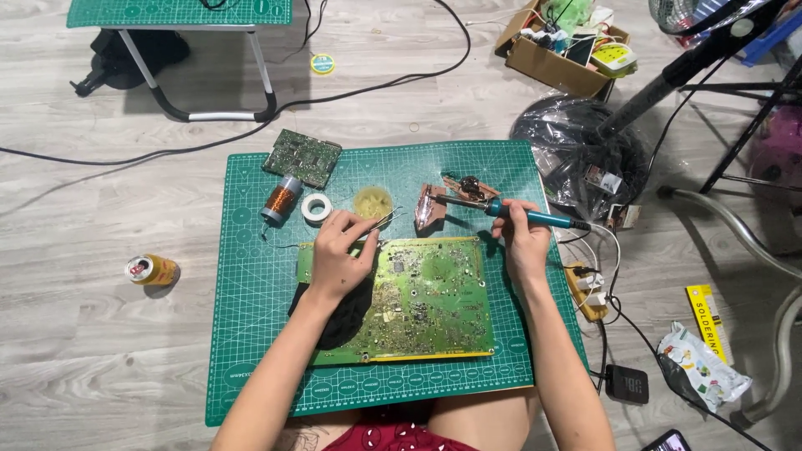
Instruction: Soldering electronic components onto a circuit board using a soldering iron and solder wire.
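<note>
A large green circuit board lies on a green cutting mat on the floor. My left hand rests on the board's upper left corner and pinches thin metal tweezers that point toward a small round tin of yellow paste. My right hand grips the teal handle of a soldering iron; its tip reaches left into a metal stand at the mat's top.
A smaller circuit board, a copper wire spool and a white tape roll sit on the mat's upper left. A drink can lies left; a power strip, fan base and cardboard box are right.
</note>
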